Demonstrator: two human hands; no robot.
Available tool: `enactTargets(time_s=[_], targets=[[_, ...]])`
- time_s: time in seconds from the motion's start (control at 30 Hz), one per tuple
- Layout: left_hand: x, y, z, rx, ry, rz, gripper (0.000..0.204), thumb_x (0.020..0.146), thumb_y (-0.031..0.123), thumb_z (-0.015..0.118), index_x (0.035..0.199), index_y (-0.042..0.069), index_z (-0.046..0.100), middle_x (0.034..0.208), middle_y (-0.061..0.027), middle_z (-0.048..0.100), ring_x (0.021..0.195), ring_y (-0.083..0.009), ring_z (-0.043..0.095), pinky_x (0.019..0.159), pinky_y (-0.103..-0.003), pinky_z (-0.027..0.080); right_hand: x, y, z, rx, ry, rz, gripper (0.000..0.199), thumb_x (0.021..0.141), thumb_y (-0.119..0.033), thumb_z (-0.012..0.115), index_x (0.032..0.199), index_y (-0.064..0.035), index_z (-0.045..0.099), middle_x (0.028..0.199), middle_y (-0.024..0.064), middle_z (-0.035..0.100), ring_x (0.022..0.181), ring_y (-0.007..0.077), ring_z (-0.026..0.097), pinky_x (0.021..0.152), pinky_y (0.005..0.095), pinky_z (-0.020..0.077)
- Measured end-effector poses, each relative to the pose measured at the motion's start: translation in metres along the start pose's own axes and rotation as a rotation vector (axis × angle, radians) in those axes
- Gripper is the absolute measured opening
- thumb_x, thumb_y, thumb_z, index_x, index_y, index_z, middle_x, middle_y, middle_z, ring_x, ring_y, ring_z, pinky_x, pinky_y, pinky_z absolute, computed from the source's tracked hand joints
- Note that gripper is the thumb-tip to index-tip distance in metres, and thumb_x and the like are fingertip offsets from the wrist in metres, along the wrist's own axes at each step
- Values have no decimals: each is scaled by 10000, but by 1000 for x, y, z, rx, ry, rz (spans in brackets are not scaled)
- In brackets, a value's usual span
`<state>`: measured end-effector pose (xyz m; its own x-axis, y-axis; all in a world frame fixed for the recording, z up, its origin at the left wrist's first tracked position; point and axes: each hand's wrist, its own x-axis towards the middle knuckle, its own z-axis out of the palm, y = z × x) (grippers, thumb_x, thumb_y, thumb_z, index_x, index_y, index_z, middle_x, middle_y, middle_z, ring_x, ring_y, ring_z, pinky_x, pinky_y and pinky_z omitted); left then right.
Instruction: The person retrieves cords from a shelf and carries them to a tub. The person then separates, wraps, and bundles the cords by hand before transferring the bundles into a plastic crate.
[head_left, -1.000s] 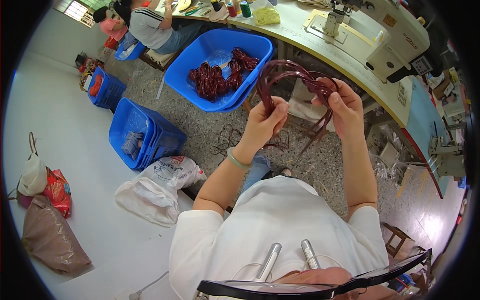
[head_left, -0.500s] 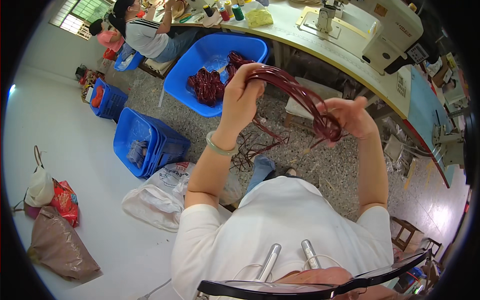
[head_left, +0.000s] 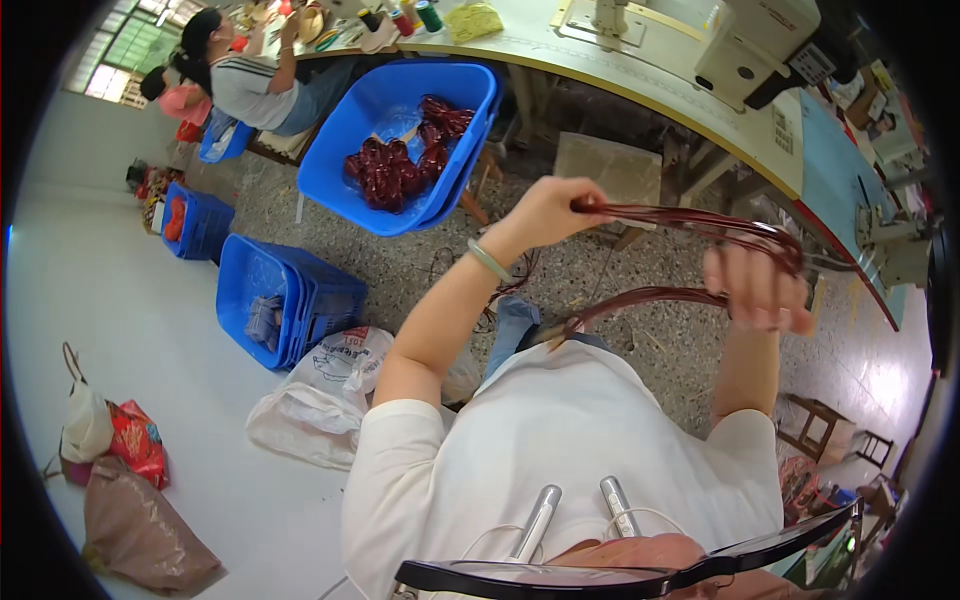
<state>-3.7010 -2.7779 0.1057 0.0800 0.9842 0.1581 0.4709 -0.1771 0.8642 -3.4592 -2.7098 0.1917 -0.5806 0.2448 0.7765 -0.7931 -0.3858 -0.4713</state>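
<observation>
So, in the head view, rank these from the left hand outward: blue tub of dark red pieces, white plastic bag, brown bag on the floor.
From the left hand:
1. Blue tub of dark red pieces, just to its left, on a stand.
2. White plastic bag, on the floor, lower left.
3. Brown bag, far lower-left corner.

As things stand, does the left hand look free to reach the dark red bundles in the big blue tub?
Probably not right away. The left hand is closed on the dark red cords stretched across to the right hand. The path to the bundles in the blue tub looks open, though.
</observation>
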Motion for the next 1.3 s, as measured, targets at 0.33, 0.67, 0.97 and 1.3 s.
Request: enactTargets(time_s=[0.33,0.67,0.97,1.3], targets=[[38,14,5,-138,290,21,247,804,-100,479,934,13,654,666,-19,558,583,-57,476,528,-211,399,-90,-17,-1,91,209,914,780,746,-434,745,1258,77,453,792,153,650,664,151,616,633,316,456],[47,-42,30,252,9,47,195,760,225,738,865,74,672,662,-105,628,614,-197,621,556,-310,462,-87,-72,3,128,488,-78,226,914,-217,517,772,-44,488,494,8,448,328,106,350,301,251,239],[-88,-155,63,250,-478,-330,179,790,251,687,872,92,672,741,-123,648,684,-304,619,595,-383,470,-138,-121,-2,-169,786,-111,342,959,-338,469,967,-15,580,543,-8,488,409,44,400,365,204,302],[-17,20,77,387,-436,-45,367,747,82,627,1050,11,432,872,-183,600,799,-389,615,684,-433,502,-91,60,-20,3,1078,1170,460,923,-431,523,999,9,636,842,79,660,544,122,581,469,225,454]])
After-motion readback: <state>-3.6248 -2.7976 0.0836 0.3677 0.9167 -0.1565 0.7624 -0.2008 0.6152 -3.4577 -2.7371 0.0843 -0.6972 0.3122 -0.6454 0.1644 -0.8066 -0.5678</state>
